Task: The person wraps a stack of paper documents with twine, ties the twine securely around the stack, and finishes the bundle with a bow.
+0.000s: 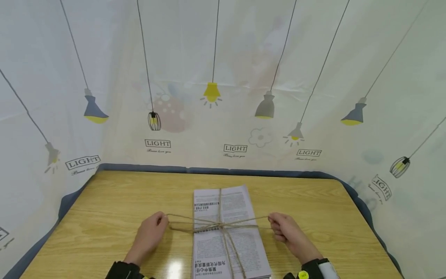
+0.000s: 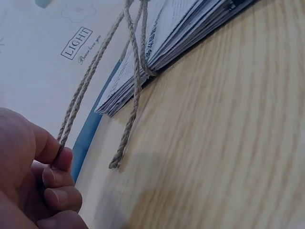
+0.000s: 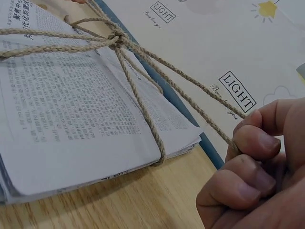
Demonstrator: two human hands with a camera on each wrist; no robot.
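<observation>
A stack of newspapers (image 1: 240,252) lies on the table, bound crosswise with brown twine (image 3: 138,100). The twine crosses at a knot (image 1: 220,224) on the top sheet. To the left of the stack, my left hand (image 1: 151,232) pinches a doubled strand between thumb and forefinger; this strand (image 2: 88,78) runs taut toward the knot. Another length of twine (image 2: 128,133) sticks out beside it, its tip free of the fingers. On the right, my right hand (image 1: 290,234) grips two strands, fingers curled over them, and these stretch straight from the knot in the right wrist view.
The wooden table (image 1: 122,193) extends around the stack on both sides. A pale curtain (image 1: 188,50) printed with hanging lamps rises behind it, and a dark blue band (image 1: 209,170) borders the table's far edge. Both wrists wear black straps (image 1: 123,270).
</observation>
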